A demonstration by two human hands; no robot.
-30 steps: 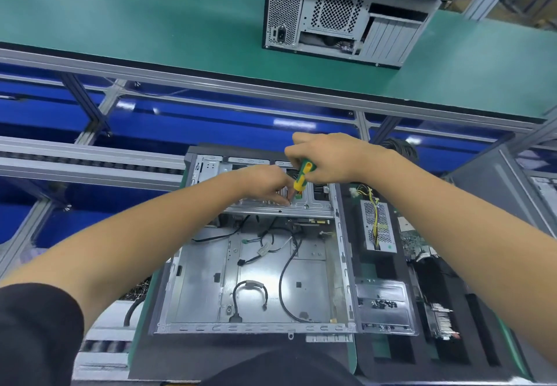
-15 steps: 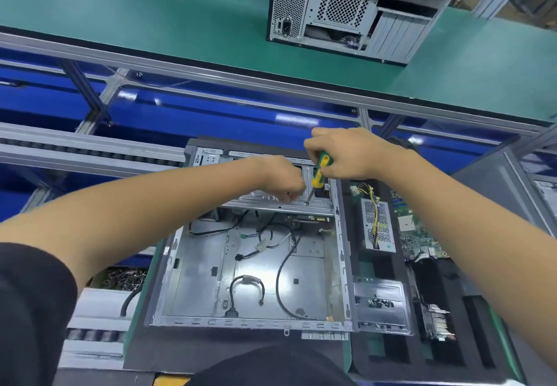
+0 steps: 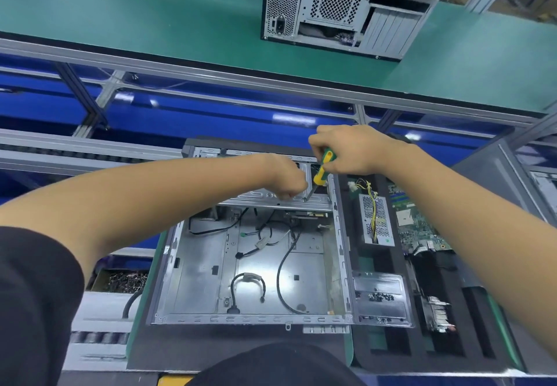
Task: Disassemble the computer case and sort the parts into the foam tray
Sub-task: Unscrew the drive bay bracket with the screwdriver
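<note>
The open computer case (image 3: 208, 268) lies flat in front of me with loose black cables inside. A metal drive cage (image 3: 256, 200) spans its far end. My right hand (image 3: 351, 150) grips a green-and-yellow screwdriver (image 3: 322, 168), whose tip points down onto the cage's right end. My left hand (image 3: 286, 177) rests on the cage just left of the shaft, fingers curled onto the metal; anything under the fingertips is hidden. The black foam tray (image 3: 401, 346) lies right of the case, holding a power supply (image 3: 375, 220), a motherboard (image 3: 422, 226) and a metal plate (image 3: 379, 287).
A second, closed computer case (image 3: 340, 9) stands on the green bench beyond the blue conveyor gap. A small expansion card (image 3: 437, 315) lies in the tray. A bin of small dark parts (image 3: 123, 280) sits left of the case. A grey side panel (image 3: 494, 174) leans at the right.
Both hands and the screwdriver have shifted to the right along the drive cage, from its middle to its right end. The screwdriver stays in my right hand.
</note>
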